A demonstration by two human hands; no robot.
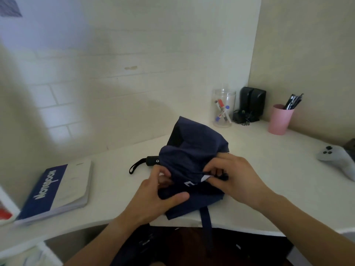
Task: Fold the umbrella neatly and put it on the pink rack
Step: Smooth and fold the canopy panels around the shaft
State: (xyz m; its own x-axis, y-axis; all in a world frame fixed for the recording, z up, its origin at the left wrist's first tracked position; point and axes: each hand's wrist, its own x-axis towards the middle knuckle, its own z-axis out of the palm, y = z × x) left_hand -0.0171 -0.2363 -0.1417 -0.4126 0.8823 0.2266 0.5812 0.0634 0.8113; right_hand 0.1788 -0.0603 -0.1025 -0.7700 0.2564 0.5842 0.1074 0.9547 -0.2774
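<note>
In the head view, the navy umbrella (194,150) lies collapsed on the white desk (278,189), near its front edge, with the black handle (151,161) and wrist loop pointing to the left and the closing strap (206,217) hanging over the edge. The canopy cloth is loose and bunched, so the folding step is in hand and not finished. The left hand (159,200) presses on the near part of the cloth, thumb on top and fingers curled closed around a fold. The right hand (232,175) pinches the cloth at a white label, its fingertips closed together on the fabric. I judge the next move is to smooth the panels one over another around the shaft, turn them tight, and then bring the strap around to close it. The pink rack is not visible here; only a pink cup (280,120) with pens stands at the far right, near a clear jar (223,108), and a notebook (57,189) lies at the left.
</note>
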